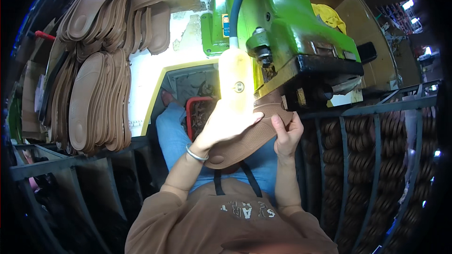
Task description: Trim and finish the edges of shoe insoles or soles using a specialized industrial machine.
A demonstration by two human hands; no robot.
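Note:
A brown textured shoe sole (pixel 252 145) is held tilted under the head of a green machine (pixel 301 23), its far end up against the working parts. My left hand (pixel 230 121) lies over the sole's left side with the thumb on its top; its fingertips are washed out by glare beside the bright lamp (pixel 235 77). My right hand (pixel 288 135) pinches the sole's right edge, thumb on top and fingers partly hidden behind. A pale bracelet (pixel 196 154) circles my left wrist.
Stacks of brown soles (pixel 89 101) stand on the white table (pixel 140 73) at left. A bin with a red rim (pixel 189 115) holds brown scraps below the machine. Metal racks (pixel 346 160) packed with soles are on the right. A yellow cloth (pixel 329 16) lies behind.

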